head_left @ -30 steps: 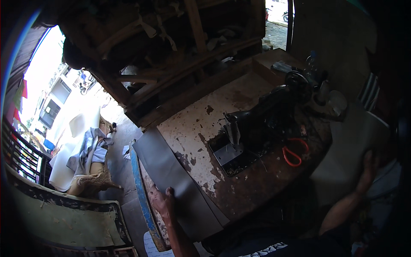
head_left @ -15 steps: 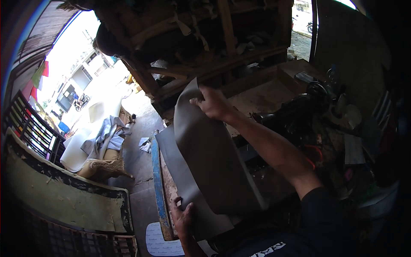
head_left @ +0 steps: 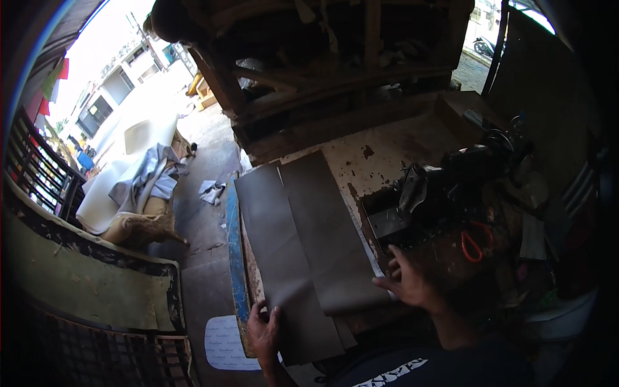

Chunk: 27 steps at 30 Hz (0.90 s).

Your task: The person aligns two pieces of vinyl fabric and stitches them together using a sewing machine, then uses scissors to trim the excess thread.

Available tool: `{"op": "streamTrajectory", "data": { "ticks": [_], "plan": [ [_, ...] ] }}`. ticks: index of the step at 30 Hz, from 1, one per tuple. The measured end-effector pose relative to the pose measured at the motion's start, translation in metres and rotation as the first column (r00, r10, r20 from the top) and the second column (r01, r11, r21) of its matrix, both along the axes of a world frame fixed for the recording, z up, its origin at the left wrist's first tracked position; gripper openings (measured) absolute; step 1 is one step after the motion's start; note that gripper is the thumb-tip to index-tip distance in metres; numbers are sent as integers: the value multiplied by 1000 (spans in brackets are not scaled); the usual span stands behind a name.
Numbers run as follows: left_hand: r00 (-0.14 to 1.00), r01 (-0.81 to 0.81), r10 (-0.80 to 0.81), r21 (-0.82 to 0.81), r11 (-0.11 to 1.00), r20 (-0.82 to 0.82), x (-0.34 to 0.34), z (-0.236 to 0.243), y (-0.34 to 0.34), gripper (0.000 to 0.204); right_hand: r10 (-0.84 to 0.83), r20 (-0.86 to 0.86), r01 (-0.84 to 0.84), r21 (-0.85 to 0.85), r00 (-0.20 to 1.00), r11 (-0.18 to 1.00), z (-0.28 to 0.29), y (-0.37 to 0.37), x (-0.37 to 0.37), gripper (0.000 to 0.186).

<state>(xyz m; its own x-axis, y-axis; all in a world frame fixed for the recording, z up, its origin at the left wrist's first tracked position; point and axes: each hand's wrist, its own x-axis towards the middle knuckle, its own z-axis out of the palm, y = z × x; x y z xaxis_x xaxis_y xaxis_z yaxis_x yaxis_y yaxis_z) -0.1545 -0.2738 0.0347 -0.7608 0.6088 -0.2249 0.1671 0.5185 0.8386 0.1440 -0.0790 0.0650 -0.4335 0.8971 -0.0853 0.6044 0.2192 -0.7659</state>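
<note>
Two overlapping grey-brown sheets, the left one (head_left: 277,251) and the right one (head_left: 332,238), lie along the left of a worn table (head_left: 354,155). My left hand (head_left: 263,330) grips the left sheet at its lower left edge, fingers curled at the edge. My right hand (head_left: 412,280) is open, forefinger raised and thumb at the right sheet's lower right edge. Just beyond it stands a black sewing machine (head_left: 454,174); orange-handled scissors (head_left: 472,248) lie to its right front.
A dark wooden frame (head_left: 335,77) rises behind the table. On the left are an upholstered piece under pale cloth (head_left: 142,180), an olive panel (head_left: 90,264) and a dark grille (head_left: 45,161). A white printed patch (head_left: 225,342) lies low beside the table, near an opening onto a street.
The sheet my right hand held up half a second ago now lies flat. That hand has moved down to its right edge, uncovering the machine. A second earlier this sheet was at the right.
</note>
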Motion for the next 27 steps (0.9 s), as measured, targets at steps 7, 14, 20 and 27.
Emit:
{"op": "streamTrajectory", "data": {
  "ticks": [7, 14, 20, 27],
  "plan": [
    [976, 92, -119, 152, 984, 183, -6, 6, 9, 49, 213, -262, -269, -205, 941, 941, -8, -15, 11, 70],
    [997, 19, -32, 180, 984, 70, -21, 1, -7, 52, -37, -308, -170, -617, 951, 768, -21, -31, 18, 47],
    [999, 13, -19, 143, 990, 37, -28, 14, -11, 49, 0, -333, -129, -365, 943, 922, -41, -47, 23, 48],
    [917, 6, -63, -144, 990, -394, -17, 20, -4, 44, 12, -77, -22, -131, 997, 991, -7, -53, 21, 48]
  ]
}}
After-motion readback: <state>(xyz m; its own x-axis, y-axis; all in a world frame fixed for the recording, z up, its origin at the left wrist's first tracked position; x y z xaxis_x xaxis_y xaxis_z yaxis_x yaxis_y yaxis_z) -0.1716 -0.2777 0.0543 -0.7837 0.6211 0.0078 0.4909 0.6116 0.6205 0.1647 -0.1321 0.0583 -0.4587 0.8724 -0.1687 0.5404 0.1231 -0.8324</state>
